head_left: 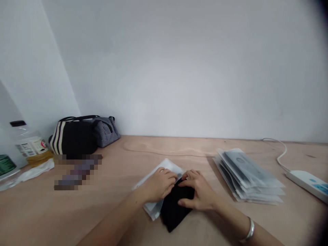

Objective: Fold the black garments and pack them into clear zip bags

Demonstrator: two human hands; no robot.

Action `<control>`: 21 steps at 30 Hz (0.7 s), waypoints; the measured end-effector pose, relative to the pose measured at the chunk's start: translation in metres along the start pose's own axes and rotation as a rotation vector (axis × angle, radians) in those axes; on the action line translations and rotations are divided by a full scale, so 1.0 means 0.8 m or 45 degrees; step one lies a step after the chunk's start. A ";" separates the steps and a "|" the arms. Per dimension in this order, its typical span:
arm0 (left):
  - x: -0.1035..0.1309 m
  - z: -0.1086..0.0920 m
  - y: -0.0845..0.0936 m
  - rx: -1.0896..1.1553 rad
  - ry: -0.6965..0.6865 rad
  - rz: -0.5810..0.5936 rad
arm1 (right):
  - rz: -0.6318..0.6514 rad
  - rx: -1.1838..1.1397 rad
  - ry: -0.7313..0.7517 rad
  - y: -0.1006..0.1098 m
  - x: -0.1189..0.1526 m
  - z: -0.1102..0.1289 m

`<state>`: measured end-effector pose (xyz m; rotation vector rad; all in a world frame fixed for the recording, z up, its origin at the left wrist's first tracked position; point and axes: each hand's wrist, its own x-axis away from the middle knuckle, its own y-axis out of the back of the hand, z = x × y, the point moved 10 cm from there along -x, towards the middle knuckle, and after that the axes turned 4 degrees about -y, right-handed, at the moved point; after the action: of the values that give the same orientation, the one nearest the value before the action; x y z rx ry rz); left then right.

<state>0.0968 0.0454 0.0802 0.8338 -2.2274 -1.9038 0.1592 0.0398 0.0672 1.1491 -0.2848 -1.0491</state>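
A folded black cloth item (176, 208), perhaps a garment or socks, lies at the front middle of the wooden table. Its upper part meets a frosted plastic zip bag (153, 207), which lies slanted beneath and to its left. My left hand (162, 184) rests over the bag with curled fingers, seemingly pinching its edge beside the cloth; the fingertips are partly hidden. From the right, my right hand (198, 191) grips the black cloth, thumb on top and fingers bent at its upper edge. Whether any cloth is inside the bag, I cannot tell.
Several filled frosted bags (248, 171) are stacked on the right. Beyond them lies a white power strip (307, 182) with its cable. At left stand a black striped bag (77, 136), a bottle of yellow liquid (33, 147) and a green-labelled container (7, 165). A blurred-out item lies nearby.
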 end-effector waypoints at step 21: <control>0.059 -0.017 -0.029 -0.021 0.044 0.034 | 0.184 0.360 0.052 -0.028 0.019 -0.009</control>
<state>0.0706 0.0098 0.0484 0.8236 -2.1888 -1.8786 0.1601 0.0312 0.0406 1.3799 -0.4882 -0.8753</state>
